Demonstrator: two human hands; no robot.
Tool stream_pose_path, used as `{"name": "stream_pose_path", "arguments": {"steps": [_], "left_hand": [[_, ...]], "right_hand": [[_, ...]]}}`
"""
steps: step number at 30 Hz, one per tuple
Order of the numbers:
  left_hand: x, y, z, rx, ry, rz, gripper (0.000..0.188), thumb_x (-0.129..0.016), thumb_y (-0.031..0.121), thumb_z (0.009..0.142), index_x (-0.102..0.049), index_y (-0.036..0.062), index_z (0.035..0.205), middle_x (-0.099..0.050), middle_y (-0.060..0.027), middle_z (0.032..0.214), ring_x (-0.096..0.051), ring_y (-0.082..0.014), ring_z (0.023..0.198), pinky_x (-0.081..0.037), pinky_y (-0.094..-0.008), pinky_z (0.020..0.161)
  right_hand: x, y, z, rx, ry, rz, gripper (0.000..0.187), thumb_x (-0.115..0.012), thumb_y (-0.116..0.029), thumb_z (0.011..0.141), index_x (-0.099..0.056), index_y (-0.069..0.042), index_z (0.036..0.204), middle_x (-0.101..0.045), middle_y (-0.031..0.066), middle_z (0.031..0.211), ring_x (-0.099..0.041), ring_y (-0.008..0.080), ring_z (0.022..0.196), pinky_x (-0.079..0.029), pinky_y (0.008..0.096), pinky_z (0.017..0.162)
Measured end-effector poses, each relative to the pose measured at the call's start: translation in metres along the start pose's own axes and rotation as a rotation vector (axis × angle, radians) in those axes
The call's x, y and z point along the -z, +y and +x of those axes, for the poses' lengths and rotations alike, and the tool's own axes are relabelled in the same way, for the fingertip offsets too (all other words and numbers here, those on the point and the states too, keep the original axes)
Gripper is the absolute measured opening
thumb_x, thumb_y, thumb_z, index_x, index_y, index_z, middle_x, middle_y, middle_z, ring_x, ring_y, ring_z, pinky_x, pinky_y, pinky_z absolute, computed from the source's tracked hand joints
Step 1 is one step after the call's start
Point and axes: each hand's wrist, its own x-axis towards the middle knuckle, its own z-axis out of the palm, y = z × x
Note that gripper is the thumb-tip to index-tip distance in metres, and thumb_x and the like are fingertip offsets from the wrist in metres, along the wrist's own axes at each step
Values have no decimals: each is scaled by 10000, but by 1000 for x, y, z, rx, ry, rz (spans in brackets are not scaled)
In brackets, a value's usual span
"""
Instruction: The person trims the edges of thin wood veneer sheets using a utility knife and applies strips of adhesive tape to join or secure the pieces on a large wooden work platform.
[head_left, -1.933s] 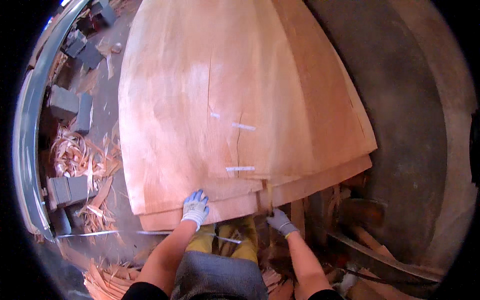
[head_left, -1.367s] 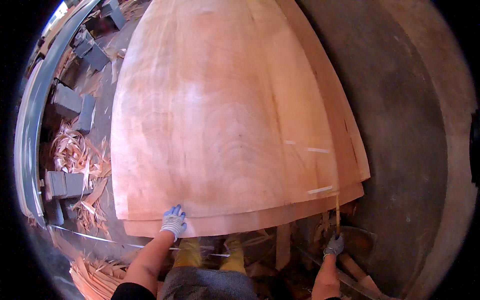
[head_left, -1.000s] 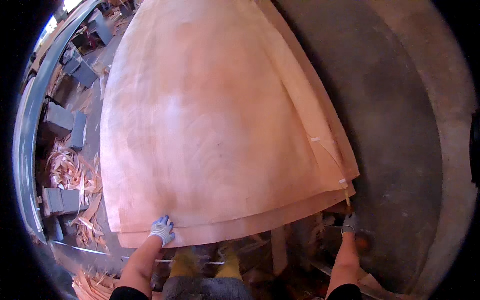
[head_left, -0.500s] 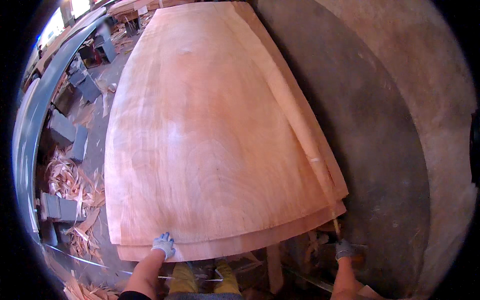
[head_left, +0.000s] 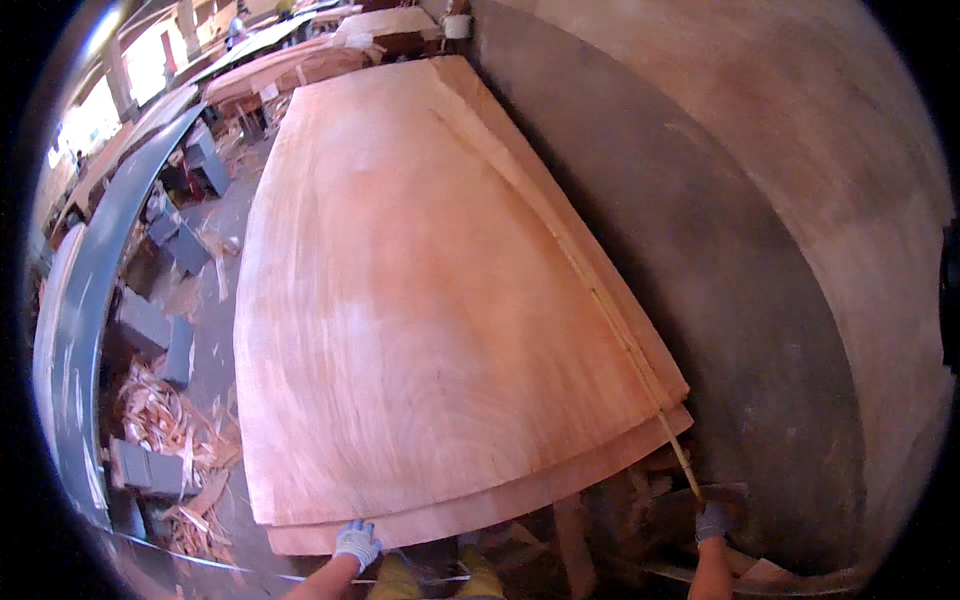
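A large stack of thin wood veneer sheets (head_left: pixel 420 300) spreads out in front of me, with a lower sheet's near edge (head_left: pixel 440 520) showing past the top one. My left hand (head_left: pixel 357 543), in a pale knit glove, lies on that near edge at the left, fingers stretched out. At the near right corner, my right hand (head_left: pixel 711 522), in a darker-looking glove, is closed round the near end of a long thin stick (head_left: pixel 640 360). The stick runs away from me along the stack's right side, over the top sheet.
Grey blocks (head_left: pixel 148 468) and wood shavings (head_left: pixel 165 415) litter the floor at left, beside a long dark rail (head_left: pixel 95 300). A dark wall-like surface (head_left: pixel 720 270) rises on the right. More stacked veneer (head_left: pixel 290 75) lies beyond.
The view has tilted up, showing more background. More of the stick now shows along the sheet's right side, where the raised strip of veneer looks flatter. My left hand stays on the near edge.
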Motion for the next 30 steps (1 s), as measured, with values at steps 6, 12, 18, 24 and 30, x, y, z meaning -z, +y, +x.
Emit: {"name": "stream_pose_path", "arguments": {"steps": [6,12,18,24,30], "left_hand": [[-14,-4,-26,-124,-86,-40,439,-387,346,827,-512,36,1110,-464,-184,1200,-470,-334,1057,-355,-384,926],[-20,-15,-16,52,-442,-98,581,-222,491,861,-293,144,1322,-266,-123,1369,-241,-319,1259,-218,-362,1032],[23,-1,-37,-10,-522,-175,533,-283,457,849,-365,104,1240,-344,-141,1294,-331,-324,1164,-256,-381,986],[45,9,-43,-124,-473,-175,435,-349,367,850,-513,59,1110,-502,-173,1158,-497,-322,1013,-364,-382,903],[53,28,-46,-95,-453,-224,460,-372,391,830,-505,68,1130,-516,-171,1145,-494,-317,1034,-360,-373,906]], "right_hand": [[1,-37,-101,171,235,321,282,-620,-268,692,-584,-46,862,-590,164,741,-558,353,695,-445,430,633],[-15,-43,-181,-33,184,1712,270,-517,-259,840,-559,-111,1062,-603,113,915,-570,304,734,-481,369,647],[30,-13,-197,111,19,455,423,-559,-364,797,-533,-82,1113,-598,132,966,-586,310,793,-485,390,663],[-25,-5,-120,158,686,583,270,-670,-262,641,-597,-56,800,-591,153,690,-561,345,636,-452,423,593],[18,-11,-91,60,300,771,295,-706,-279,614,-606,-52,774,-606,137,709,-563,340,662,-452,409,605]]}}
